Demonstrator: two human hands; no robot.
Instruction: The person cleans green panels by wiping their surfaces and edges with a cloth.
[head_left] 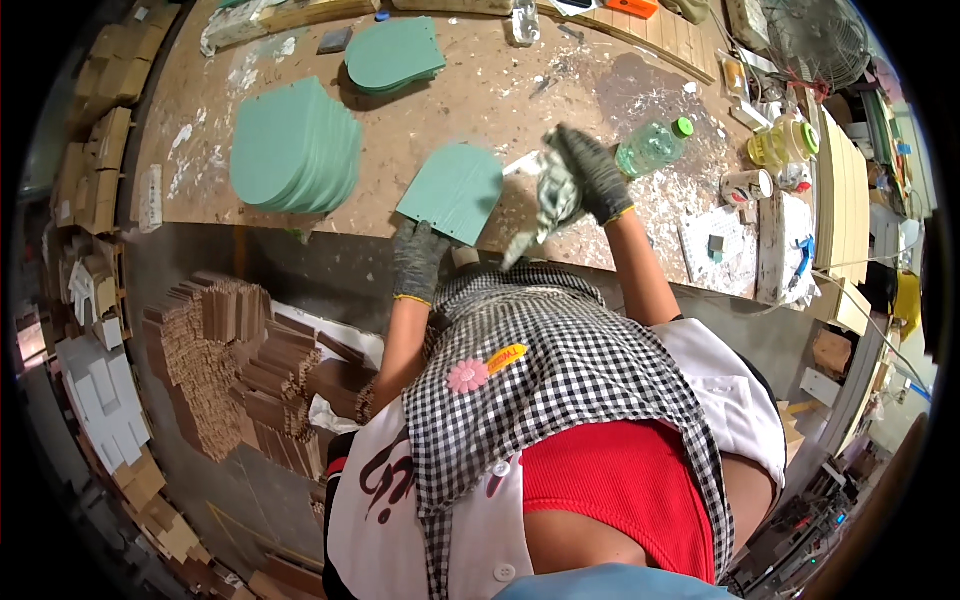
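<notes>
My left hand (pixel 418 262), in a dark grey knit glove, grips the near edge of a green board (pixel 455 190) with a rounded far end. The board lies at the table's front edge and is tilted slightly. In a matching glove, my right hand (pixel 592 172) holds a crumpled, stained white rag (pixel 560 195) just right of the board, apart from it. The rag's lower end hangs toward my checked apron. Left of the board stands a tall stack of similar green boards (pixel 290 145), with a smaller stack (pixel 395 52) behind it.
A clear bottle with a green cap (pixel 652 148) lies right of my right hand. Farther right are a bottle of yellow liquid (pixel 783 145), a can (pixel 747 187) and a paint-stained white board (pixel 722 245). A fan (pixel 815 40) stands back right; brown strips (pixel 215 350) are piled below left.
</notes>
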